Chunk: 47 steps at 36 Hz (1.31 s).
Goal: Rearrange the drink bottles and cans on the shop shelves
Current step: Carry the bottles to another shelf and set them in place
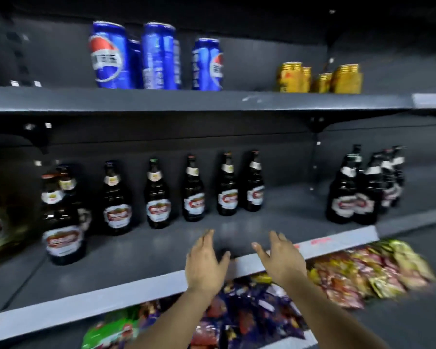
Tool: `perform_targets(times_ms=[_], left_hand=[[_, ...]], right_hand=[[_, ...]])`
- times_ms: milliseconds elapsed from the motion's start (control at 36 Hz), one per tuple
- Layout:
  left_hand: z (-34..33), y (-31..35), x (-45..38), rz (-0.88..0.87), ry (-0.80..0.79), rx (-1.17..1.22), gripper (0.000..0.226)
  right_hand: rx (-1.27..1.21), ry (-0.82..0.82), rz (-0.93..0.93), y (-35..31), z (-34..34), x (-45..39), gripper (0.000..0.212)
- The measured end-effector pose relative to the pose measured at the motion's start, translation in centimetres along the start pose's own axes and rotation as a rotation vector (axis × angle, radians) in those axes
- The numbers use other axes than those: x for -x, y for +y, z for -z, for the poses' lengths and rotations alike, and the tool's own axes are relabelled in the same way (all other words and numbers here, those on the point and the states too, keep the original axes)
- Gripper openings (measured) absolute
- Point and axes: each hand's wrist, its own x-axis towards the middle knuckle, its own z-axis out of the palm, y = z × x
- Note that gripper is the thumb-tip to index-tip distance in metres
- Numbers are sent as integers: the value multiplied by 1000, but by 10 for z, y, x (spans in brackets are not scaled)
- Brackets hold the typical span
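Observation:
Several dark glass bottles with red-and-white labels (pixel 157 195) stand in a row on the middle shelf (pixel 136 250), with a nearer bottle (pixel 62 222) at the left. A tight group of similar bottles (pixel 355 195) stands at the right. Blue cola cans (pixel 159 56) and gold cans (pixel 320 78) stand on the upper shelf (pixel 161 100). My left hand (pixel 204 263) and right hand (pixel 282 260) are raised over the middle shelf's front edge, fingers spread, palms facing each other, holding nothing. No bottle touches them.
Below the middle shelf lie piles of snack packets: purple and green ones (pixel 237 316) under my forearms, red and yellow ones (pixel 363 270) at the right. A white price strip (pixel 312 245) runs along the shelf edge. Brackets hang under the upper shelf.

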Motion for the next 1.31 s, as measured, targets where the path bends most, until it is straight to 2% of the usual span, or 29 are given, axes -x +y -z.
perform_targets(times_ms=[222,472,639,778,944,1083,1139,1306], left_hand=[[-83,106,0,-74,-154,15,70],[-154,176,-40,-40,-211,169,81],[-192,202,-84,1,-223,286,80],[-217,230,-118,46,-240,374,83],[-244,269,-140,66,-277,452,103],[-262,289,-149,119,-267,487,116],[-267,295,-153,159,-242,493,114],[-279,297,-157,247,-165,517,89]], right_hand=[[11,80,-179,146,47,-1,54],[10,212,-276,229,83,-54,56],[-32,298,-347,254,97,-104,70],[-108,321,-413,267,104,-143,72],[-171,282,-403,282,106,-172,84],[-220,232,-367,292,103,-183,82],[-238,244,-366,295,101,-184,83],[-308,251,-357,301,89,-186,91]])
